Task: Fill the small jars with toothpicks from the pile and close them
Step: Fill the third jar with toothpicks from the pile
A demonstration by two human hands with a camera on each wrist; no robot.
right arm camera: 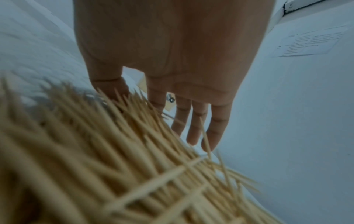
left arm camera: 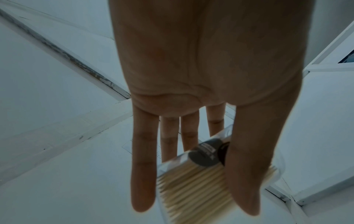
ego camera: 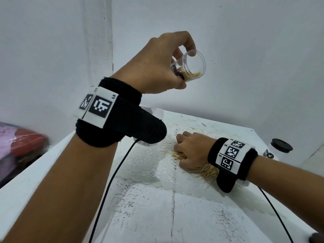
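My left hand (ego camera: 185, 67) is raised well above the table and grips a small clear jar (ego camera: 194, 67) between thumb and fingers. The jar lies on its side, open mouth to the right, with a layer of toothpicks (ego camera: 192, 75) inside. The left wrist view shows the same jar (left arm camera: 193, 186) with a dark label, toothpicks lying along it, in the left hand (left arm camera: 191, 166). My right hand (ego camera: 180, 151) rests palm down on the toothpick pile (ego camera: 206, 171) on the table. In the right wrist view its fingers (right arm camera: 199, 130) stretch nearly straight over the pile (right arm camera: 114, 166), thumb touching the sticks.
A second jar with a black lid (ego camera: 280, 146) stands at the table's right edge. A white lace mat (ego camera: 149, 163) covers the worn white table (ego camera: 192, 216). Black cables (ego camera: 112, 172) trail from both wrists. Pink and red bags (ego camera: 22, 142) lie off the left side; white walls stand close behind.
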